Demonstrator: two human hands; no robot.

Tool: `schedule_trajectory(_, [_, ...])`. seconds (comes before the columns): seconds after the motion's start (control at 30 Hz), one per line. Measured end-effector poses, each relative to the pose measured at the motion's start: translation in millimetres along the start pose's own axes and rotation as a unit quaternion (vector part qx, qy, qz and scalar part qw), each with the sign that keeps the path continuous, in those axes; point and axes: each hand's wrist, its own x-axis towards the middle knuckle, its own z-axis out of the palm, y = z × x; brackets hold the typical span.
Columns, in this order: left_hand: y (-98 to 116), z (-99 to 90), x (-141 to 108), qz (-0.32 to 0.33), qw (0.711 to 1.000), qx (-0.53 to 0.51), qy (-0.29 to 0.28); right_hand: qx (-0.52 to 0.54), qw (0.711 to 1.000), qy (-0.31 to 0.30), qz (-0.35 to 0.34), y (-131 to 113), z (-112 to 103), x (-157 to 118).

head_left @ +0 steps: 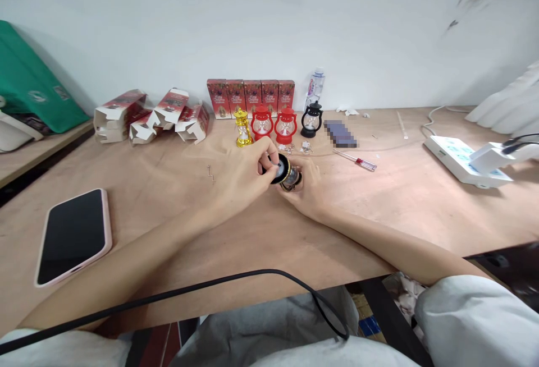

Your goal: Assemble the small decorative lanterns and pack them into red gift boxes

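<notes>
Between my hands a small black and gold lantern [291,177] lies tipped on its side, its round base turned toward my left. My right hand [310,190] is wrapped round its body from the right. The fingers of my left hand [256,168] are pinched at the base; whether something tiny is between the fingertips I cannot make out. Behind my hands stand a gold lantern [242,129], a red lantern [261,122], a second red lantern [285,127] and a black lantern [311,120]. Small metal bits [306,147] lie in front of them.
Red boxes [244,97] stand along the wall, with opened boxes [168,111] to their left. A bottle [315,87], a screwdriver [365,164] and a power strip [463,159] are to the right. A phone [74,235] lies at left. A black cable [202,284] crosses in front.
</notes>
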Motion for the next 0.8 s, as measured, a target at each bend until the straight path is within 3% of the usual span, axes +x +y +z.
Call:
schedule_trajectory(0.47, [-7,2.1,4,-0.004,0.998,-0.058,-0.010,0.005,0.999,0.027,0.022,-1,3,0])
schedule_trajectory(0.67, [-17,-5.8,10,-0.010,0.998,-0.009,-0.056,0.020,0.998,0.034,0.046,0,4,0])
schedule_trajectory(0.8, [-13,-7.3,9,0.022,0.998,0.028,-0.052,0.007,0.999,0.033,0.033,-1,3,0])
